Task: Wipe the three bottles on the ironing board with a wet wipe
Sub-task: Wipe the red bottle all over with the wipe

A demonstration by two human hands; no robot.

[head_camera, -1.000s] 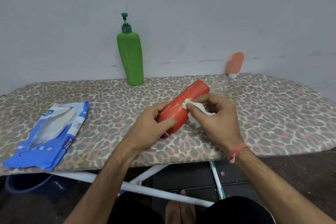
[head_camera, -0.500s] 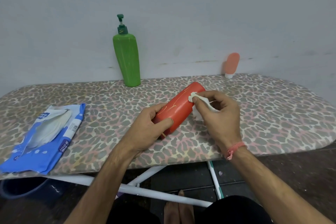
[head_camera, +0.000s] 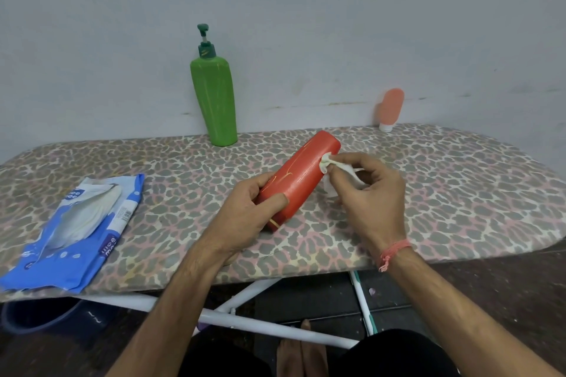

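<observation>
The left hand (head_camera: 245,211) is gripping the lower end of the red bottle (head_camera: 301,176), thumb lying across its near side and fingers curled round the far side. The bottle is lying tilted, its near end touching the ironing board (head_camera: 459,193) and its far end pointing up and away from the left hand toward the wall.

The right hand (head_camera: 367,196) is sitting just right of the bottle, its fingers curled and pinching a bunched white wet wipe (head_camera: 329,162). The wipe is pressing against the bottle's right side near the far end, with loose folds trailing back under the right hand's fingers. A pink thread band (head_camera: 392,252) is circling the right wrist.

Well beyond the left hand, the green pump bottle (head_camera: 214,95) is standing upright at the board's far edge by the wall. Beyond and to the right of the right hand, the small peach-coloured bottle (head_camera: 391,109) is standing cap-down at the far edge. Far to the left of the left hand, the blue wet-wipe pack (head_camera: 76,232) is lying flat on the board.
</observation>
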